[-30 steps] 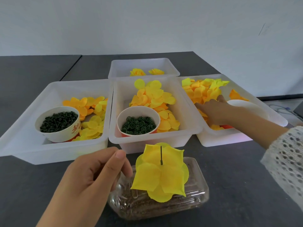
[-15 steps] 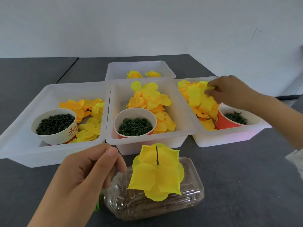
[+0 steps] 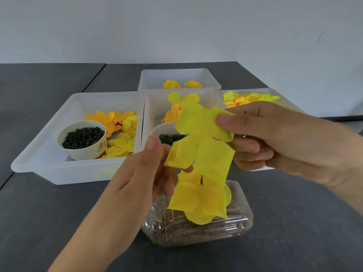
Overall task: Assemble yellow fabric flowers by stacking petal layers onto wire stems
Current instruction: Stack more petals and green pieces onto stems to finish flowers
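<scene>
My right hand (image 3: 275,138) pinches a loose yellow petal layer (image 3: 202,138) by its upper right lobe and holds it in the air over the middle tray. Just below it stands a partly built yellow flower (image 3: 198,199), with the dark wire stem tip (image 3: 201,180) poking up through its centre. My left hand (image 3: 141,177) is at the layer's lower left lobe, thumb raised beside it and fingers curled behind it. Whether those fingers grip the layer or something under the flower is hidden.
The flower rises from a clear plastic bottle (image 3: 196,232) of brown grains lying on the dark table. Behind are white trays of yellow and orange petals: left tray (image 3: 39,161), middle tray (image 3: 151,107), right tray (image 3: 222,91), back tray (image 3: 149,75). Two cups (image 3: 82,152) (image 3: 167,127) hold dark green parts.
My right hand left the right tray and carried a yellow petal layer to above the flower. My left hand rose to meet the layer. The view moved closer.
</scene>
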`<state>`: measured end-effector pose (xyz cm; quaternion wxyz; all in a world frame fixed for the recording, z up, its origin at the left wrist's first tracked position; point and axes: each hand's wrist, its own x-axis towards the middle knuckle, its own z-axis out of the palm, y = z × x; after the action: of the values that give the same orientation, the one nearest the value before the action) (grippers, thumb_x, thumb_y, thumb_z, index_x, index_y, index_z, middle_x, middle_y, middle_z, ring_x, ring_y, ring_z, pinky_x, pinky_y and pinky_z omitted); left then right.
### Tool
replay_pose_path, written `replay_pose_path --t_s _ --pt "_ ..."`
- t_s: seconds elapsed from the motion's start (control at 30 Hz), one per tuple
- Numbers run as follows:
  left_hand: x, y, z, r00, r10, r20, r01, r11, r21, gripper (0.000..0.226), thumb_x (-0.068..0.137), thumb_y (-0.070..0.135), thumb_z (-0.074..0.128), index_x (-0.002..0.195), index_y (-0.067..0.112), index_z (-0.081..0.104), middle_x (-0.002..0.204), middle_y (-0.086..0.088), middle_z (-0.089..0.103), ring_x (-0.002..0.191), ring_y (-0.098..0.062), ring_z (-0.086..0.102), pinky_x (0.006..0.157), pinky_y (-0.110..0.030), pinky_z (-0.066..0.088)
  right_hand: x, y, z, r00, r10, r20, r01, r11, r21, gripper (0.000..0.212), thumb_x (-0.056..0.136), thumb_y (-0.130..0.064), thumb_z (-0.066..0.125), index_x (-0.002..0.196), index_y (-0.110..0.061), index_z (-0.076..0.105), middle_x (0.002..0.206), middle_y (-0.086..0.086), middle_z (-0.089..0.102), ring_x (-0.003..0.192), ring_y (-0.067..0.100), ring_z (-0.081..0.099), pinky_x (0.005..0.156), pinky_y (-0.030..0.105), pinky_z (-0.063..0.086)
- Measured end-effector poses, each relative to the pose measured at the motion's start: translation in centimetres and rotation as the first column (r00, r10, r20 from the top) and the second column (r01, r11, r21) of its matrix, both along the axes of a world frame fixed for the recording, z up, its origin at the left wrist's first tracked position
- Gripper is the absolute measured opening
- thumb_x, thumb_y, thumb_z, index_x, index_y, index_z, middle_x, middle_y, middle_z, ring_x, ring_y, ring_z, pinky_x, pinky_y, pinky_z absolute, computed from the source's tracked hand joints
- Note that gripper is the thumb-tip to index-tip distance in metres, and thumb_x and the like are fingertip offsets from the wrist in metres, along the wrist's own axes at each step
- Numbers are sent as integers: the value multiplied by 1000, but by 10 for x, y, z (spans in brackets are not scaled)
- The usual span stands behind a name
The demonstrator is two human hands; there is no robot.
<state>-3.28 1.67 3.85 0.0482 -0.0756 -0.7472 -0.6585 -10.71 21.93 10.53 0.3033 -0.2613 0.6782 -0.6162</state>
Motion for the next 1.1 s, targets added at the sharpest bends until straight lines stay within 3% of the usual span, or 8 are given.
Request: replay_pose_path --t_s 0.13,0.27,0.33,0.4,0.5,0.67,0.83,1.1 --pt "5 2 0 999 47 16 -48 996 73 47 88 49 41 56 20 62 47 6 39 44 -5 33 46 -13 30 4 -4 -14 998 -50 33 49 998 40 31 85 -34 55 57 -23 55 53 0 35 41 10 22 42 23 22" --pt "5 0 -3 999 35 9 -36 999 26 42 87 44 45 53 21 54 49 8 38 44 -2 32 45 -9 29 8 2 -21 996 -32 -85 44 990 137 41 87 -53 48 65 -22 61 57 -1 44 45 13 29 44 21 30" --pt "4 0 -4 1000 18 -3 -18 1000 -20 43 88 46 44 54 21 49 50 8 36 45 -3 30 46 -10 28 10 6 -24 991 -56 -119 75 984 162 55 83 -62 39 69 -11 56 57 -1 47 45 16 31 45 20 32" --pt "2 -1 -4 1000 2 -11 -3 999 -47 43 88 48 44 54 22 46 51 8 35 46 -3 28 46 -11 27 14 9 -27 982 -107 -154 132 979 159 55 85 -58 40 67 -7 52 55 1 47 44 18 33 45 19 33" --pt "-1 -1 -4 1000 5 11 -5 1000 -16 51 94 50 46 52 22 47 50 11 36 45 -2 29 45 -9 27 20 11 -31 964 -163 -211 198 967 160 41 85 -45 46 55 -18 51 51 2 42 43 17 33 42 18 31" --pt "-5 2 -3 998 -23 60 19 998 67 48 96 41 37 52 23 42 48 10 31 41 -4 24 43 -10 24 30 9 -40 968 -199 -152 225 958 179 50 91 -46 54 48 -21 44 46 -1 34 42 12 28 39 17 25" --pt "-8 2 -4 997 -18 70 13 997 76 47 95 42 36 54 19 40 47 11 29 40 -4 21 42 -11 23 36 4 -49 951 -274 -147 293 948 127 40 80 -41 48 46 -21 43 44 -3 35 40 10 28 38 15 27" --pt "-12 3 -4 1000 17 12 -18 999 41 38 84 39 45 49 25 43 45 13 32 40 -1 27 42 -6 25 41 0 -59 917 -356 -179 375 923 89 40 78 -44 48 49 -16 42 46 3 34 44 17 25 40 19 24"
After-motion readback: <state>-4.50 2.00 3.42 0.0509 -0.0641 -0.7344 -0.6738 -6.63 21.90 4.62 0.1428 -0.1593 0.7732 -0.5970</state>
